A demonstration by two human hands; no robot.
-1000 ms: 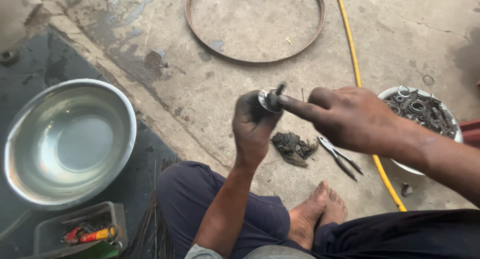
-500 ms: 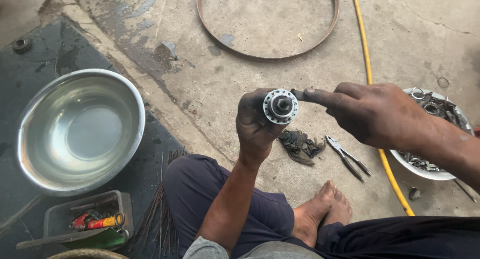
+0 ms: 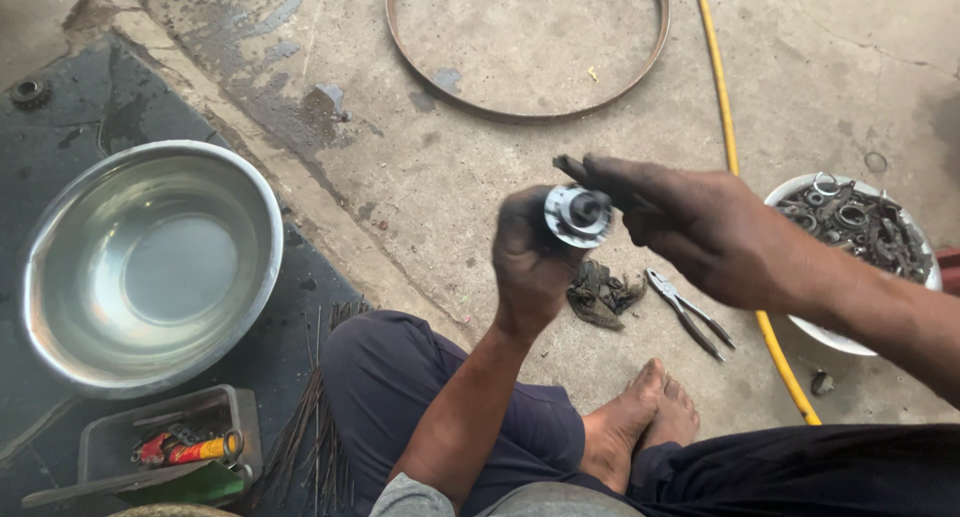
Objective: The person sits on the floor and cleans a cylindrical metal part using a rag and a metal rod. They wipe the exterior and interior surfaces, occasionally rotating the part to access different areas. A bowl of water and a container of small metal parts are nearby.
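Left grip (image 3: 535, 257) clenched, right grip (image 3: 700, 227) outstretched

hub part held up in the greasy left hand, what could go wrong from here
1. The left hand is black with grease and holds the round metal hub part in the air over bare concrete; it could slip and drop.
2. The right hand has a fingertip at the part's centre; small pieces might fall out and scatter toward the rag and pliers.
3. The bare foot lies close to the pliers and right under the work.
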